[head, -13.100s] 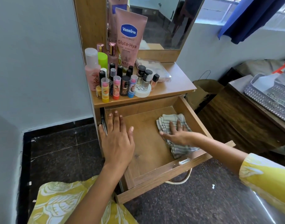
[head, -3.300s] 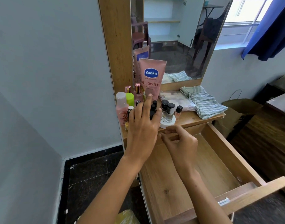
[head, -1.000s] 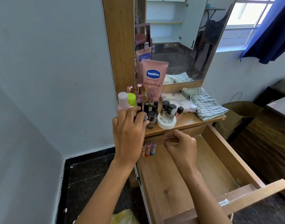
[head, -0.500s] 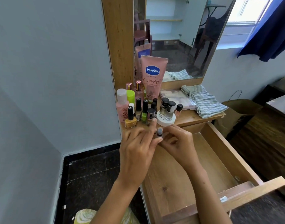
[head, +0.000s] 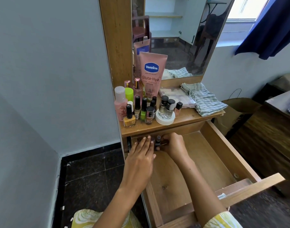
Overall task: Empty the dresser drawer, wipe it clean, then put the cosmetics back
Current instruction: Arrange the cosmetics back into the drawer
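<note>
I see a small dark-capped nail polish bottle [head: 158,142] upright at the back-left corner of the open drawer [head: 206,158], right hand [head: 171,145] pinched on it w/ fingertips, left hand [head: 141,159] flat beside it, fingers together & extended, gripping nothing I can make out. Drawer floor otherwise bare wood. Above on the dresser top [head: 190,116]: Vaseline tube [head: 151,74], pink bottle [head: 120,104], yellow polish [head: 129,118], white jar [head: 164,118] w/ two polishes on it, palette [head: 175,96], striped cloth [head: 203,101] at the right end.
</note>
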The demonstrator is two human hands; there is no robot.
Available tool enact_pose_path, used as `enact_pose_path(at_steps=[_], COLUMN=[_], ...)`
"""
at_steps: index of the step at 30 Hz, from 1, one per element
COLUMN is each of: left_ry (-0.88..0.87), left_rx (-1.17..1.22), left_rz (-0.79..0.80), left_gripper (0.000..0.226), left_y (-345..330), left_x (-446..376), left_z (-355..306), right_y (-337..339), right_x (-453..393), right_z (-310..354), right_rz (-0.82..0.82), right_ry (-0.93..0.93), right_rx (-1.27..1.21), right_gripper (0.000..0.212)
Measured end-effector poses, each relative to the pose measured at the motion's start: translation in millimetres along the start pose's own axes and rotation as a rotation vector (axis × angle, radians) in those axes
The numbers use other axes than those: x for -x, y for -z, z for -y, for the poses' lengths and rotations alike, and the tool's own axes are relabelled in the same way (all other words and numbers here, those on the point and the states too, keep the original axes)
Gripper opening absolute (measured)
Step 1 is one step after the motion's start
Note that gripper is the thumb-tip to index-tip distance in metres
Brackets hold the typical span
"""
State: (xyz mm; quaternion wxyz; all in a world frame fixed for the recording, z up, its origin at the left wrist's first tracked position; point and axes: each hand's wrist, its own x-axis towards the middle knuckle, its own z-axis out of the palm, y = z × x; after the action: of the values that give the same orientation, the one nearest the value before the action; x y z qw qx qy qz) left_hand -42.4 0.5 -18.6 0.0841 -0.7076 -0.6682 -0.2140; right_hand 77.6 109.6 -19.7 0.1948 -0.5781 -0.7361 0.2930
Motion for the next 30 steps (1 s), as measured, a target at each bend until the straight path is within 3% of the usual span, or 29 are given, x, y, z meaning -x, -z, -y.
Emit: enact_pose_path(at_steps=[7, 14, 17, 20, 23, 26, 28, 30], left_ry=[-0.002, 0.004, -0.003, -0.018, -0.031, -0.039, -0.038, -0.036], left_rx=[0.001, 0.007, -0.013, -0.024, -0.028, -0.069, -0.074, -0.061], left_rz=[-0.020, 0.064, 0.061, 0.012, -0.010, -0.022, 0.000, -0.001], left_gripper=[0.036, 0.047, 0.048, 0.042, 0.047, 0.039, 0.046, 0.044], left_y=[-3.2, -7.6, -10.0, -13.4, -18.1, -22.7, -22.7, -22.0], left_x=[-0.6, -5.7, -6.6, -7.3, -7.0, -7.0, -7.5, -6.8], left_z=[-0.2, -6.4, -6.2, -7.3, -7.4, -6.0, -7.6, -9.1], right_y=[-6.5, 3.0, 23.1, 51.9, 70.8, 79.4, 82.6, 82.4], right_x=[-3.8, 2.0, 16.0, 28.7, 21.8, 1.6, -7.9, -12.0], right_z=[-2.5, -2.0, 1.5, 14.4, 21.3, 17.5, 16.3, 15.6], right_rz=[0.013, 0.030, -0.146, -0.476, -0.614, -0.556, -0.477, -0.430], right_ry=[0.007, -0.071, -0.143, -0.054, 0.083, 0.171, 0.239, 0.296], right_rx=[0.028, 0.059, -0.013, -0.170, -0.294, -0.210, -0.181, -0.157], right_gripper=[0.023, 0.036, 0.019, 0.005, 0.016, 0.041, 0.055, 0.058])
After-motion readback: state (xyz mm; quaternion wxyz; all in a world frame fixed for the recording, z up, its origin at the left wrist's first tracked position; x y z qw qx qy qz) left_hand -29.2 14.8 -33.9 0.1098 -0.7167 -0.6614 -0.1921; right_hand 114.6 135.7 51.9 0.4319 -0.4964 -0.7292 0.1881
